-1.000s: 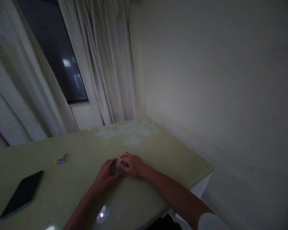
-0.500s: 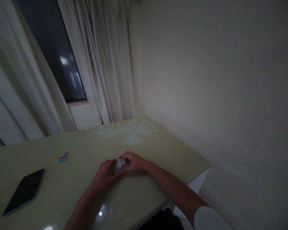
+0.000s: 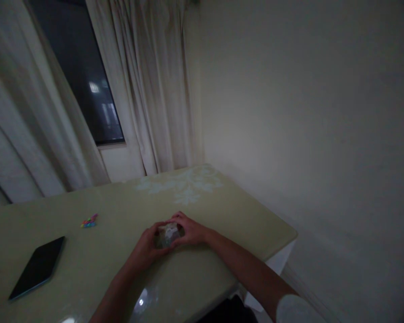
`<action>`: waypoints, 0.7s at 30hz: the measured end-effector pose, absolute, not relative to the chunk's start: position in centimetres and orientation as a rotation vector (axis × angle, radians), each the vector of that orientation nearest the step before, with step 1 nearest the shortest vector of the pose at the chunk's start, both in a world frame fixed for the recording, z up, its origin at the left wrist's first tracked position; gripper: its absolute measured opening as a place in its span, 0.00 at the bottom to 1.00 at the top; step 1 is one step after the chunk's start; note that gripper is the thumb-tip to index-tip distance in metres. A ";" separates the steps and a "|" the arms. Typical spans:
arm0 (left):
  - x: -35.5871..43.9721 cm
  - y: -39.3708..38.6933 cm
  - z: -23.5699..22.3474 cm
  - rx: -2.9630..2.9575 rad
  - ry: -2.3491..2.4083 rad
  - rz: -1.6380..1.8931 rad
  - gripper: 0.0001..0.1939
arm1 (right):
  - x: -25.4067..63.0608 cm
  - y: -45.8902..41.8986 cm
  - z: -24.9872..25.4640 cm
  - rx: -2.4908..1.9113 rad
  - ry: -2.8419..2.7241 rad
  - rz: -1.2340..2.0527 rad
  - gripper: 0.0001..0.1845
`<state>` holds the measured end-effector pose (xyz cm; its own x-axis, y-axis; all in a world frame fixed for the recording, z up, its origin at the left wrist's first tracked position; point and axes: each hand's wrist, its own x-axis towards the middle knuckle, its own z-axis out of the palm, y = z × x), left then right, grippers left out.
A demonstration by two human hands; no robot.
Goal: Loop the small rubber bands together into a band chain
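A small clear, shiny object (image 3: 170, 235) with whitish parts rests on or just over the table, between my two hands. Its exact kind is too dim to make out. My left hand (image 3: 150, 244) curves round its left side, thumb at the near edge and fingers at the far edge. From the right, my right hand (image 3: 189, 230) grips it the same way. The fingertips of both hands meet or nearly meet around it, hiding parts of its rim.
On the yellowish table (image 3: 121, 206) a small heap of bright coloured pieces (image 3: 89, 220) lies to the left. A dark flat tablet (image 3: 38, 268) is nearer on that side. Behind stand curtains (image 3: 155, 98) and a dark window (image 3: 84, 67); a wall (image 3: 289, 112) borders the right.
My left fingers have moved in along the far edge of the clear object, closer to the right fingertips. The whole view has shifted slightly.
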<state>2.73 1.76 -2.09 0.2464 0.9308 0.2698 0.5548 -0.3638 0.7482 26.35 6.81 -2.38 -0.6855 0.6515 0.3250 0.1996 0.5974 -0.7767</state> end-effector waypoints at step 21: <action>1.7 3.1 -3.6 1.854 1.488 1.240 0.41 | 31.9 9.5 -1.3 -1.647 -1.643 0.291 0.27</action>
<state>1.75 3.06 -3.56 0.0107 0.9331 0.3594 0.5218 -0.3118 0.7940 31.86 9.46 -1.35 0.1393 0.9252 0.3531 0.7478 0.1354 -0.6500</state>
